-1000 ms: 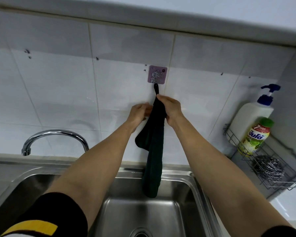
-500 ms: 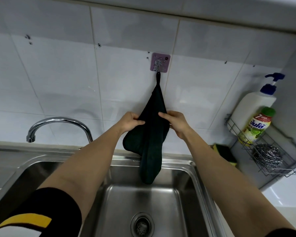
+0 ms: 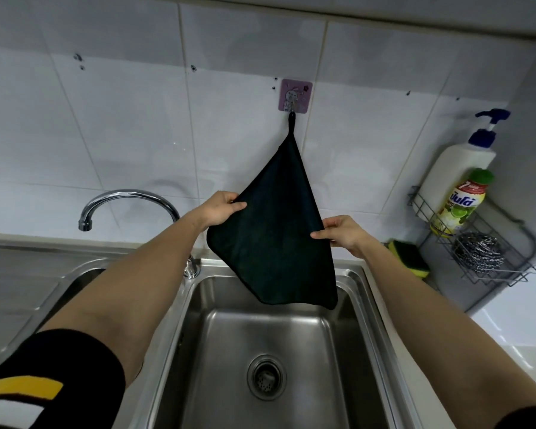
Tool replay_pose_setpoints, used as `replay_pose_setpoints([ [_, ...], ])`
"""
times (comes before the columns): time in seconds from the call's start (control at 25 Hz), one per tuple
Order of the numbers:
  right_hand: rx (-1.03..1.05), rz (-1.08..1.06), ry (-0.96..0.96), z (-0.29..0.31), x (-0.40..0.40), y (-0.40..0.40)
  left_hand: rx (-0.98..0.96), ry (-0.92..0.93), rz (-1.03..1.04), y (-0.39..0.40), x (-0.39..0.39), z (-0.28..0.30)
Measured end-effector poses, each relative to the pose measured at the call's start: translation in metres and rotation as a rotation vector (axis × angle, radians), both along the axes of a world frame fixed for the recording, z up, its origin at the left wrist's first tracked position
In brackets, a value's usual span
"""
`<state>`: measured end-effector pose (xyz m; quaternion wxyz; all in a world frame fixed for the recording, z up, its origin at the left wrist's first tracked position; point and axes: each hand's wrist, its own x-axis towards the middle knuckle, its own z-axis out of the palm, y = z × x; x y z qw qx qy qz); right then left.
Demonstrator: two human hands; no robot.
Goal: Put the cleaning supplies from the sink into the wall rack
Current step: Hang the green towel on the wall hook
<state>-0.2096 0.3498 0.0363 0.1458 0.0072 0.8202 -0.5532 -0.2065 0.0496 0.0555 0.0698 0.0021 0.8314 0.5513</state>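
So I'm looking down at both hands spreading a dark green square cloth (image 3: 276, 230) that's hanging by its corner loop from a little purple adhesive wall hook (image 3: 295, 96), and it's dangling over the stainless steel sink basin (image 3: 270, 360). My left hand (image 3: 222, 209) is pinching the cloth's left corner, fingers closed on the fabric, and my right hand (image 3: 341, 235) is doing the same on the right corner, so both grips are clamped on the cloth. The basin itself is looking empty apart from the drain. What's still not racked, I think, is the yellow and green rectangular sponge (image 3: 410, 261), which is lying on the sink's back edge, just beside the wire wall rack (image 3: 505, 274) and below it. It's sitting off to the right of my right grip, near it, with its long axis running away toward the rack, so the right hand is clearly the nearer one. The rack is already holding a white pump bottle with a blue nozzle (image 3: 460, 168), a green-capped dish liquid bottle (image 3: 460, 202) and a steel wool scourer (image 3: 478, 250), with spare room in front.
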Motion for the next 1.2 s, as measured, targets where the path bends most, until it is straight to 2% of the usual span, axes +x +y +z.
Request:
replay_pose_setpoints([
  [0.24,0.091,-0.011,-0.033,0.010,-0.004,0.017,-0.070,0.004,0.006,-0.012,-0.006,0.007],
  [0.32,0.227,-0.032,-0.001,0.008,-0.015,0.015,-0.123,0.036,0.065,-0.014,-0.017,0.005],
  [0.48,0.669,-0.050,0.098,-0.006,-0.039,0.007,-0.280,0.093,0.191,-0.016,-0.040,-0.002],
  [0.64,0.799,-0.176,0.184,-0.019,-0.052,-0.008,-0.452,0.140,0.260,-0.005,-0.056,-0.004],
  [0.72,0.749,-0.259,0.184,-0.030,-0.059,-0.013,-0.583,0.145,0.332,-0.001,-0.062,-0.008],
  [0.84,0.436,-0.375,0.092,-0.049,-0.071,-0.016,-0.699,0.100,0.409,0.003,-0.067,-0.019],
  [0.96,0.204,-0.462,0.042,-0.069,-0.085,-0.021,-0.595,0.053,0.463,0.007,-0.073,-0.029],
  [1.08,0.076,-0.504,0.033,-0.071,-0.084,-0.033,-0.441,0.073,0.537,0.013,-0.078,-0.035],
  [1.2,-0.065,-0.530,0.010,-0.070,-0.083,-0.041,-0.380,0.108,0.581,0.016,-0.080,-0.041],
])
